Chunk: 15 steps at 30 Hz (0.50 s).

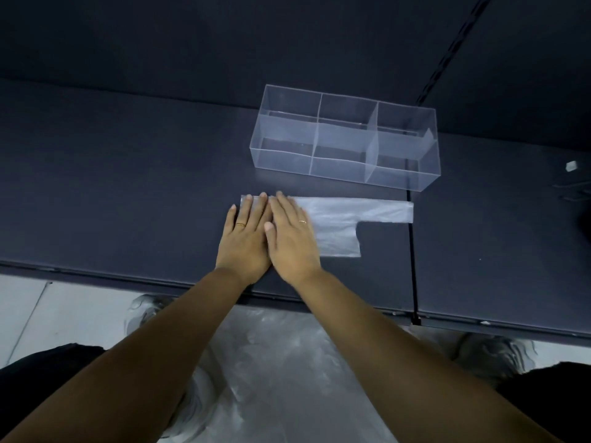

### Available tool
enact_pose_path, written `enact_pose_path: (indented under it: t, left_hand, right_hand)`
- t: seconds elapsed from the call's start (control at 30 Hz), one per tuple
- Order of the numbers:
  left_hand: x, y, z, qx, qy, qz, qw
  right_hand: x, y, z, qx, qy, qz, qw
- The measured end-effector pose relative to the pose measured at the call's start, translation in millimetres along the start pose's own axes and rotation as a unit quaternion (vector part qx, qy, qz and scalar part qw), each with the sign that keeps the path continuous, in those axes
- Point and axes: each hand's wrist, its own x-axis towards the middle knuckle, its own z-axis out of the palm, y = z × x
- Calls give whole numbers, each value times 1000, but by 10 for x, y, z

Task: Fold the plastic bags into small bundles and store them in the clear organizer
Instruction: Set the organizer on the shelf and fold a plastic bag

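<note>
A translucent plastic bag (345,222) lies flat on the dark table (128,187), folded lengthwise, its handle strip reaching right. My left hand (244,241) presses flat on the bag's left end, fingers straight. My right hand (292,239) lies flat beside it, touching it, palm down on the bag. The clear organizer (343,137) stands just behind the bag, divided into several compartments, with nothing visible inside.
More plastic bags (271,378) lie in a heap on my lap below the table's front edge (128,276). A seam (412,251) runs across the table on the right. A small pale object (571,166) sits at the far right.
</note>
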Motion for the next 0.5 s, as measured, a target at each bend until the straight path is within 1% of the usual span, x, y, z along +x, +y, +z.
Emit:
enact_pose_path:
  t: [0.03, 0.1, 0.2, 0.37, 0.5]
  left_hand:
    - [0, 1, -1, -6, 2, -4, 1000]
    - [14, 7, -16, -21, 6, -8, 1000]
    - [27, -4, -2, -12, 3, 0, 1000]
    - [25, -3, -16, -2, -5, -3, 1000]
    - [30, -2, -70, 1, -30, -11, 999]
  right_hand:
    - [30, 71, 34, -35, -25, 17, 999]
    - [40, 320, 28, -114, -50, 42, 991]
    - [-19, 748, -152, -193, -50, 85, 976]
    - [-190, 1260, -499, -214, -25, 158, 964]
    - [-218, 1349, -635, -220, -17, 189, 957]
